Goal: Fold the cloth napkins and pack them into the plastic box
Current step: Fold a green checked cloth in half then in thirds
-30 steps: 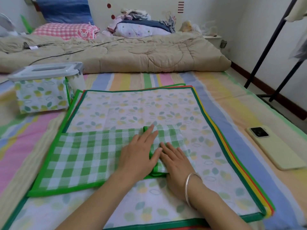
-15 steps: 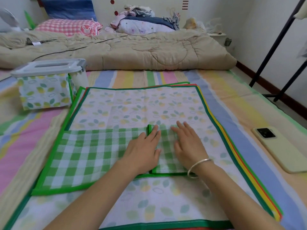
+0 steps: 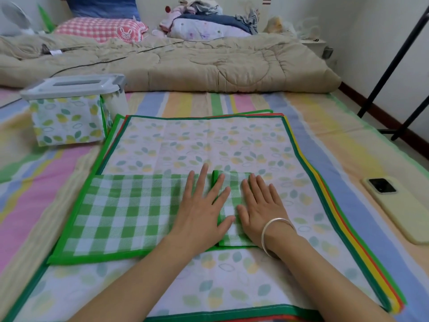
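Note:
A green checked napkin point(image 3: 120, 212) lies folded into a long strip, with its right end folded over, on a stack of flat napkins whose top one has a leaf print point(image 3: 209, 145). My left hand point(image 3: 202, 210) presses flat on the strip beside the folded end, fingers straight. My right hand point(image 3: 260, 208), a silver bangle on its wrist, presses flat on the folded end's right part. The plastic box point(image 3: 69, 110) stands at the back left with its grey lid on and leaf-print cloth showing through its clear wall.
A pale yellow phone point(image 3: 399, 205) lies on the striped sheet at the right. A beige quilt point(image 3: 185, 63) and pillows stretch across the back. A black rack's legs point(image 3: 394, 66) stand at the far right by the wall.
Both hands slid away from me along the folded end of the checked napkin, the right hand moving up from its near corner; they now lie flat side by side on it.

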The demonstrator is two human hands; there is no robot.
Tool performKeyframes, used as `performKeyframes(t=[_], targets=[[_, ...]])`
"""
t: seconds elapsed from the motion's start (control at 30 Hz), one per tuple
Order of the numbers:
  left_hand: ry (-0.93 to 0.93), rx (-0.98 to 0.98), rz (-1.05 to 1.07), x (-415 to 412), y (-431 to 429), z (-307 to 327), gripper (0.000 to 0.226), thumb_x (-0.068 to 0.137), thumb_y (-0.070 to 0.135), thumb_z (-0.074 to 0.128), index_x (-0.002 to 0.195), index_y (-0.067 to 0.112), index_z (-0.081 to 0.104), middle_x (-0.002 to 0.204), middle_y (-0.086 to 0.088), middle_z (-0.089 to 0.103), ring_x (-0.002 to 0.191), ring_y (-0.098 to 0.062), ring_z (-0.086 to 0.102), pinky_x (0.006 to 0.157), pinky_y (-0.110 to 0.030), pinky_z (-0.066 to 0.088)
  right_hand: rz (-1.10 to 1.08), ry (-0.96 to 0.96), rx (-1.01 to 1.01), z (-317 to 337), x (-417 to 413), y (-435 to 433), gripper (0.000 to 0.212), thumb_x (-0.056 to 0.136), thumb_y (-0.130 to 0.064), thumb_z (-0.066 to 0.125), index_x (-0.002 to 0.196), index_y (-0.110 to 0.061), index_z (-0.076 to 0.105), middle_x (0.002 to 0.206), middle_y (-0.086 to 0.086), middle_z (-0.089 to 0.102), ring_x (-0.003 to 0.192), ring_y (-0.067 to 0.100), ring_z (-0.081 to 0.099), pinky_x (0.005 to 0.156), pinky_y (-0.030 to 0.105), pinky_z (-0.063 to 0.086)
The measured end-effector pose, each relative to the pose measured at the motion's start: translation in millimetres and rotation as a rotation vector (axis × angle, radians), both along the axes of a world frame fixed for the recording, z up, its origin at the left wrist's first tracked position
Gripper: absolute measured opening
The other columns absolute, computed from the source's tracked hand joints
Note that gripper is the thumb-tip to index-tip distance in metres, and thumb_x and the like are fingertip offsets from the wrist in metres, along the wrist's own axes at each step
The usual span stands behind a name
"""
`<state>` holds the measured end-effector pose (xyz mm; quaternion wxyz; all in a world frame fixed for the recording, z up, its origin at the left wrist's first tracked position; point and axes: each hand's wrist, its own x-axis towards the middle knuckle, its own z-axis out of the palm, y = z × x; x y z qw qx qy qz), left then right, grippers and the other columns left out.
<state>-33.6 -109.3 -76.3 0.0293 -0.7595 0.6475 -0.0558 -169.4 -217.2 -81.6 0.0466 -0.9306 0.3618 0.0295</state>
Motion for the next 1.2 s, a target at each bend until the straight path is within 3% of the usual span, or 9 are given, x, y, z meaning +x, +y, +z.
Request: performKeyframes(t=[0.07,0.2,0.4,0.57,0.77,0.87,0.93,1.03,1.2], targets=[[-0.015,0.026,0.011,2.3,2.0,2.2,0.08,0.092,0.067,0.008,0.159,0.024,0.011,0.167,-0.001,-0.006,0.15,-0.024,-0.025,0.12,-0.056,-0.01,0.005,0.002,0.002,0.2,-0.6,-1.1,0.093,0.065,-0.051,-0.024,0.151,-0.016,-0.019,0.157,0.002,-0.028,0.14,0.012,-0.032,0.118,0.038,-0.017],[0.005,0.064,0.015,7.3,-1.1,-0.1,0.091,0.084,0.072,-0.005,0.158,0.019,-0.012,0.163,0.0,-0.027,0.147,-0.014,-0.031,0.119,-0.053,-0.016,0.013,0.002,0.006,0.5,-1.0,-1.9,0.093,0.065,-0.052,-0.023,0.151,-0.017,-0.019,0.159,0.002,-0.026,0.135,0.008,-0.034,0.118,0.038,-0.018],[0.121,0.089,0.041,11.1,-3.4,-8.6,0.096,0.079,0.078,-0.006,0.158,0.024,-0.013,0.163,0.003,-0.026,0.148,-0.01,-0.027,0.121,-0.05,-0.012,0.01,0.02,0.009,1.0,-1.1,-2.1,0.095,0.064,-0.053,-0.024,0.152,-0.017,-0.017,0.159,0.002,-0.026,0.144,0.014,-0.027,0.118,0.038,-0.017],[0.243,0.184,0.02,15.5,-5.4,-1.2,0.116,0.067,0.096,0.002,0.157,0.025,-0.017,0.16,0.006,-0.031,0.145,-0.007,-0.032,0.12,-0.05,-0.015,-0.005,0.048,-0.015,-1.1,1.2,-0.8,0.096,0.063,-0.05,-0.025,0.152,-0.017,-0.017,0.159,0.003,-0.025,0.146,0.016,-0.025,0.119,0.039,-0.016],[0.201,0.253,-0.029,34.2,28.6,13.4,0.121,0.068,0.098,0.016,0.155,0.022,-0.021,0.158,0.01,-0.035,0.143,-0.002,-0.033,0.121,-0.046,-0.017,-0.018,0.042,0.002,1.5,0.9,0.2,0.095,0.064,-0.05,-0.024,0.153,-0.017,-0.015,0.16,0.002,-0.023,0.146,0.015,-0.024,0.12,0.039,-0.013],[0.206,0.261,0.0,36.1,42.3,12.4,0.12,0.069,0.098,0.015,0.154,0.023,-0.024,0.157,0.011,-0.037,0.141,0.0,-0.036,0.12,-0.047,-0.018,-0.023,0.067,0.014,6.5,0.6,1.2,0.081,0.081,-0.054,-0.013,0.154,-0.018,-0.014,0.16,0.003,-0.022,0.147,0.015,-0.022,0.12,0.04,-0.012],[0.233,0.253,0.004,35.3,41.3,11.7,0.119,0.07,0.098,0.016,0.154,0.023,-0.023,0.157,0.011,-0.036,0.142,-0.001,-0.035,0.121,-0.047,-0.017,-0.028,0.094,0.009,15.9,0.4,1.1,0.067,0.099,-0.048,0.009,0.154,-0.018,-0.012,0.161,0.002,-0.019,0.148,0.016,-0.018,0.121,0.04,-0.01],[0.261,0.239,-0.004,30.6,35.2,13.1,0.118,0.072,0.096,0.021,0.156,0.023,-0.02,0.159,0.01,-0.033,0.144,-0.001,-0.032,0.121,-0.047,-0.016,0.0,0.068,-0.079,34.7,2.1,0.5,0.067,0.102,-0.035,0.027,0.155,-0.02,-0.011,0.163,0.0,-0.013,0.15,0.016,-0.009,0.121,0.04,-0.007],[0.32,0.162,-0.03,4.0,15.8,13.1,0.123,0.069,0.097,0.026,0.159,0.02,-0.008,0.165,0.005,-0.016,0.15,-0.004,-0.019,0.122,-0.048,-0.011,0.145,-0.279,0.145,45.4,16.0,6.1,0.07,0.093,0.005,0.034,0.155,-0.018,0.013,0.162,-0.006,0.009,0.149,0.008,0.005,0.114,0.015,0.0]])
